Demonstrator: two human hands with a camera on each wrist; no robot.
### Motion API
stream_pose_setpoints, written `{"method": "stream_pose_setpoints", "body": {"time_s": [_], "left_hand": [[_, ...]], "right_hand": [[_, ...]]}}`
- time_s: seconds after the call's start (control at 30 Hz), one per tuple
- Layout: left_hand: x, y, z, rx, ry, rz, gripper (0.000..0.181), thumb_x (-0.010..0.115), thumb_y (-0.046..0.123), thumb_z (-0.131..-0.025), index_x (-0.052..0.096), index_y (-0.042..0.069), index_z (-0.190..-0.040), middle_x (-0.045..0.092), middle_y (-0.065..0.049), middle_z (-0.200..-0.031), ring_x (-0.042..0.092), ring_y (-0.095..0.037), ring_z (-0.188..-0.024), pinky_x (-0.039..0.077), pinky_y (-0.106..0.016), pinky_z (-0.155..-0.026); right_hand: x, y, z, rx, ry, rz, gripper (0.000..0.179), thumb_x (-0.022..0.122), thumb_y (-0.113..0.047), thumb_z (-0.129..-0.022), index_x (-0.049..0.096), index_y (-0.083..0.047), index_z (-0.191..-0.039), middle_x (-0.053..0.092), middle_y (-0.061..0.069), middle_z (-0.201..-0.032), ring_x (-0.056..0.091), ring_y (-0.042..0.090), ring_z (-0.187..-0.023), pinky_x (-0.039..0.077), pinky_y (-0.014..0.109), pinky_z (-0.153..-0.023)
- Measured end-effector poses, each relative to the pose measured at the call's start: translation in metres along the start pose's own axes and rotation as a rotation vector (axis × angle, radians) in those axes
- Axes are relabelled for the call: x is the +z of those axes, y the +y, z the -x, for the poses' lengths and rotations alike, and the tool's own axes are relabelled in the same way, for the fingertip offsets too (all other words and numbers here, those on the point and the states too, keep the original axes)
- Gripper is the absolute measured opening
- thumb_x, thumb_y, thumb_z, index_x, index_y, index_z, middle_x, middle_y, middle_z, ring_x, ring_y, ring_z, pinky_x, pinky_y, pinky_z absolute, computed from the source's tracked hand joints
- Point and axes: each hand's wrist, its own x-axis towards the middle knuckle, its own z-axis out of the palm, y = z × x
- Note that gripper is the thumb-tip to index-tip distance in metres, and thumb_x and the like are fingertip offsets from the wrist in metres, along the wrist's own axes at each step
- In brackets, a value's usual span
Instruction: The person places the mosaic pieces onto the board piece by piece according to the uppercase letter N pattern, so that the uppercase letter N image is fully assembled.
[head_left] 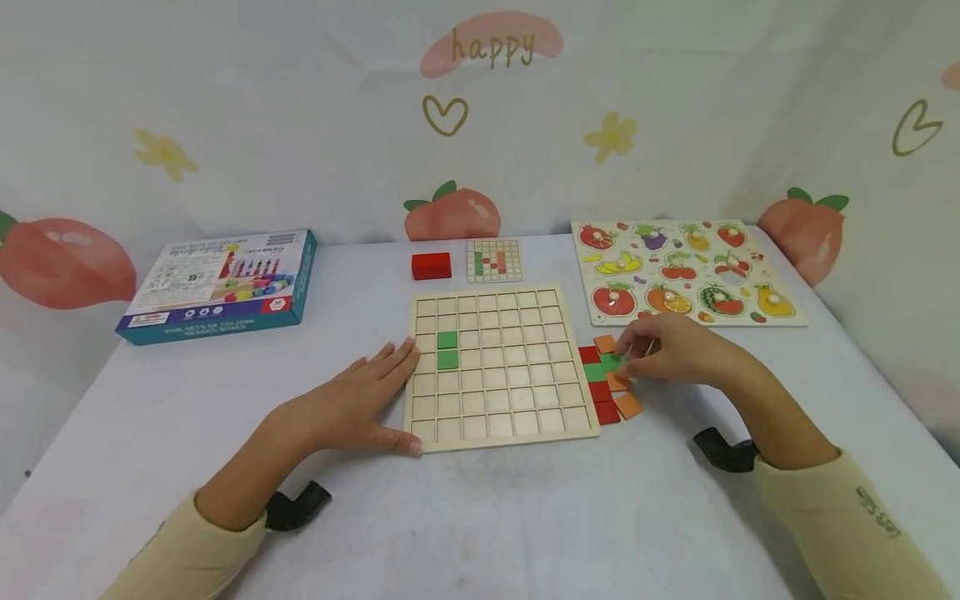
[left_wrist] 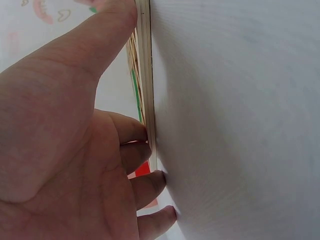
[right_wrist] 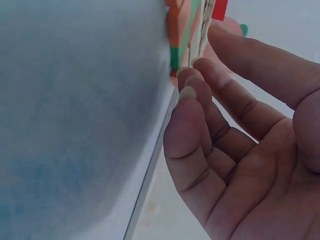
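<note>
Here, brushing by your empty right hand (head_left: 673, 350) could scatter crowded tiles (head_left: 601, 392); your unclenched left hand (head_left: 351, 407) touches the board (head_left: 498, 375).

Grid (head_left: 498, 373): pale wood, matt
Tiles (head_left: 447, 360): smooth, matt
Box (head_left: 217, 287): smooth printed card
Backdrop (head_left: 300, 125): creased cloth
Sleeve (head_left: 832, 500): matt cloth

Cream sleeves, black wrist pieces

The person wears a cream left sleeve (head_left: 191, 546) and a matching right sleeve (head_left: 840, 517), the latter printed with small dark lettering (head_left: 877, 512), partly legible as "Let's". A bent black left wrist piece (head_left: 297, 507) and similar right wrist piece (head_left: 726, 452) jut out beside the cuffs.
</note>
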Motion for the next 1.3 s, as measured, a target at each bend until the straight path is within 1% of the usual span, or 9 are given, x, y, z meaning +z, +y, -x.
{"method": "stream_pose_setpoints", "body": {"time_s": [0.13,0.27,0.6,0.83,0.97,1.13,1.3], "left_hand": [[0.0020,-0.0003,-0.0009,-0.003,-0.002,0.007,0.124,0.070,0.074,-0.075,0.014,0.005,-0.161,0.007,-0.011,-0.167,0.007,-0.037,-0.152,0.016,-0.060,-0.117],[0.0029,-0.0004,-0.0018,-0.006,-0.002,0.002,0.125,0.069,0.076,-0.074,0.014,0.006,-0.161,0.007,-0.010,-0.168,0.007,-0.037,-0.152,0.017,-0.060,-0.117],[0.0011,-0.0008,-0.0007,-0.007,-0.002,0.004,0.125,0.070,0.075,-0.074,0.014,0.005,-0.161,0.007,-0.011,-0.167,0.007,-0.037,-0.152,0.016,-0.060,-0.117],[0.0002,0.0001,0.0009,-0.005,-0.001,0.013,0.124,0.071,0.074,-0.074,0.014,0.005,-0.161,0.007,-0.011,-0.167,0.007,-0.036,-0.152,0.016,-0.059,-0.117],[0.0002,0.0000,0.0011,-0.004,0.001,0.011,0.124,0.071,0.074,-0.074,0.014,0.005,-0.161,0.007,-0.011,-0.167,0.006,-0.036,-0.152,0.016,-0.060,-0.117],[0.0011,-0.0012,0.0007,-0.008,0.001,0.008,0.124,0.070,0.074,-0.074,0.013,0.006,-0.161,0.006,-0.010,-0.168,0.006,-0.036,-0.152,0.016,-0.060,-0.117],[0.0015,-0.0014,-0.0001,-0.009,-0.005,0.005,0.124,0.070,0.075,-0.074,0.013,0.006,-0.161,0.006,-0.010,-0.168,0.006,-0.036,-0.152,0.015,-0.060,-0.117]], "right_hand": [[0.0007,0.0026,-0.0018,0.026,-0.016,-0.018,0.023,0.081,-0.018,-0.085,0.070,-0.007,-0.103,0.060,0.004,-0.081,0.056,0.021,-0.071,0.049,0.033,-0.060],[0.0026,0.0056,-0.0040,0.042,-0.012,-0.023,0.025,0.081,-0.018,-0.085,0.068,-0.006,-0.104,0.059,0.004,-0.082,0.056,0.021,-0.071,0.049,0.033,-0.061],[0.0049,0.0083,-0.0094,0.025,-0.003,-0.009,0.028,0.081,-0.016,-0.085,0.069,-0.004,-0.108,0.057,0.004,-0.081,0.054,0.020,-0.070,0.046,0.034,-0.060],[0.0048,0.0067,-0.0082,0.004,0.029,-0.010,0.024,0.083,-0.014,-0.083,0.066,-0.006,-0.097,0.058,0.004,-0.085,0.054,0.023,-0.080,0.048,0.033,-0.065],[0.0034,0.0063,-0.0079,0.003,0.034,-0.015,0.022,0.083,-0.014,-0.083,0.065,-0.007,-0.092,0.060,0.003,-0.087,0.055,0.023,-0.083,0.049,0.033,-0.068],[0.0019,0.0069,-0.0090,0.013,0.016,-0.050,0.019,0.081,-0.018,-0.086,0.065,-0.008,-0.092,0.063,0.003,-0.086,0.055,0.023,-0.083,0.049,0.034,-0.070],[0.0001,0.0077,-0.0081,0.019,0.004,-0.087,0.019,0.080,-0.019,-0.087,0.067,-0.008,-0.095,0.064,0.003,-0.085,0.054,0.023,-0.082,0.048,0.033,-0.069]]}}
